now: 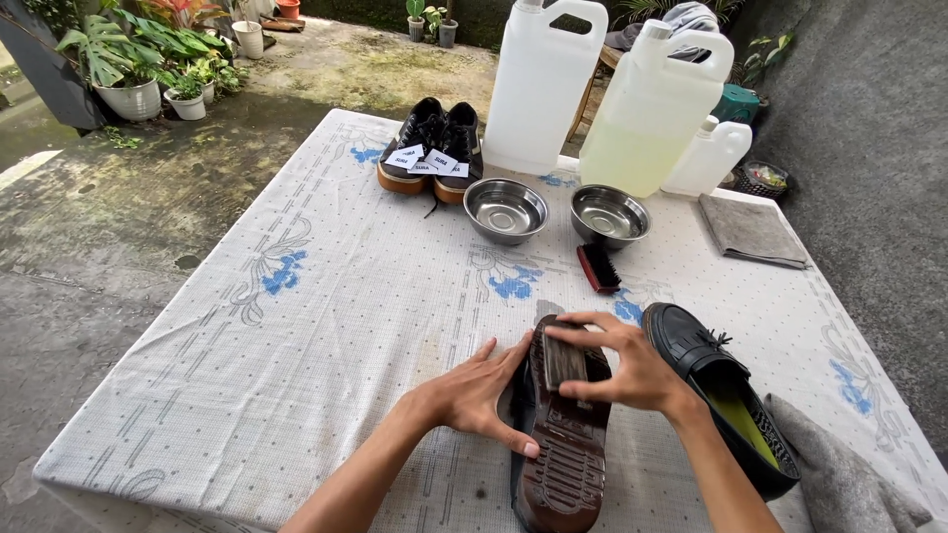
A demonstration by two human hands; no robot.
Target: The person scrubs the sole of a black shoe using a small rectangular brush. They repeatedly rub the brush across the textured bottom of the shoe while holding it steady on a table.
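1. I see small white paper labels [427, 161] lying on the black sneakers [432, 146] at the counter's far edge.
2. Behind the bowls stand two big translucent white jugs [541, 84], one holding yellowish liquid [642, 123].
3. A smaller white bottle [708, 158] stands just beside them.

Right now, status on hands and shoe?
Left hand steadies upturned shoe. Right hand presses brush on sole. Second shoe close right, apart.
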